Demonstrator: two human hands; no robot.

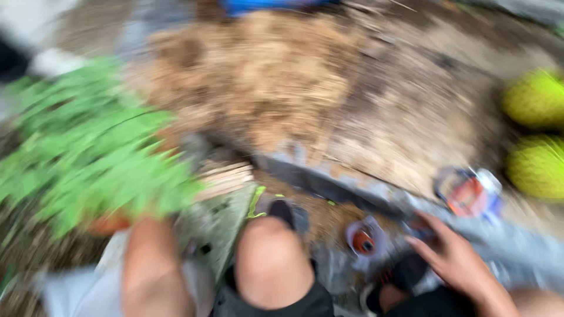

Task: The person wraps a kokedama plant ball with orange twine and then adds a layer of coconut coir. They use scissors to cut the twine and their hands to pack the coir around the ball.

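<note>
Reaching forward over grey plastic sheeting [517,246], the right hand [458,261] has its fingers spread and open, holding nothing; its fingertips lie just beside a small round white-and-orange spool [364,239]. A second orange-and-white roll [470,194] sits a little farther off on the sheeting. The left forearm [153,270] runs up into a bunch of green fern-like leaves [88,158], where the hand itself is hidden, so its grip cannot be told. A bare knee [271,264] sits between the arms. Beyond lie a heap of brown husk [252,76] and two yellow-green round fruits [536,100]. Everything is blurred.
</note>
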